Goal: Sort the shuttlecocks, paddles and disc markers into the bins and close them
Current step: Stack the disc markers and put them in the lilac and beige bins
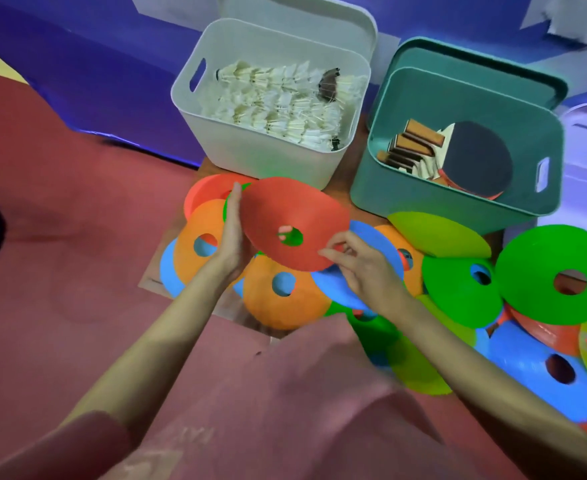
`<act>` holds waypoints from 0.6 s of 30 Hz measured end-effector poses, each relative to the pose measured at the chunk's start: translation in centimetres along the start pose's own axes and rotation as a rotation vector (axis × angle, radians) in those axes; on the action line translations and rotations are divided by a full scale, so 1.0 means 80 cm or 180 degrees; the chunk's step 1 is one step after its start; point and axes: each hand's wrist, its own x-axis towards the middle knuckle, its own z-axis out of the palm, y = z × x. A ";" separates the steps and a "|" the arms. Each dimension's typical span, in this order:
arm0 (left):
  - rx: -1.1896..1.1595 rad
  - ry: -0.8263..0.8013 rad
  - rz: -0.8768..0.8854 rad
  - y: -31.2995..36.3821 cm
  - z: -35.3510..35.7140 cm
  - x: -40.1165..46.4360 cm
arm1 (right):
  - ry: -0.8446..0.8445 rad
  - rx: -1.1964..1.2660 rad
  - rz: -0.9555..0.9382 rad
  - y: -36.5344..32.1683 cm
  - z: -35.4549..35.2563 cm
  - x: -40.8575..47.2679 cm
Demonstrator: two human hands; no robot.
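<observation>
disc markers (458,292) lie in a bright heap in front of the green bin (458,202), piled over each other in orange, blue, green, red and yellow. one red disc marker (295,223) is held up above the heap, to the left of the green bin, tilted so its round hole faces up. the left hand (231,233) is at its left edge with the palm turned in and the fingers (236,199) straight up along the rim, and one fingertip shows through the hole. the right hand (358,261) is at its near edge, with curled fingers pinching the rim. both forearms reach forward from pink sleeves (88,441).

paddles (468,157) are inside the green bin, with their handles pointing left. its lid (472,64) leans behind it. the white bin (250,150) is to the left of the green bin, and it is full of white shuttlecocks (285,98). its lid (295,12) stands behind it too. both bins are open. the floor (60,202) left of the bins is red.
</observation>
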 end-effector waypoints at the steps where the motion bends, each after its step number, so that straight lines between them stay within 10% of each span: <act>1: -0.0093 0.0057 0.0017 0.001 -0.003 -0.003 | -0.0029 -0.0027 -0.0009 -0.004 0.005 0.001; 8: -0.0969 0.0741 0.0600 0.002 -0.078 -0.020 | -0.0036 -0.0143 0.1179 -0.003 0.035 0.036; 18: -0.1251 0.1327 0.1007 -0.001 -0.149 -0.057 | -0.1394 -0.0759 0.0497 0.002 0.111 0.120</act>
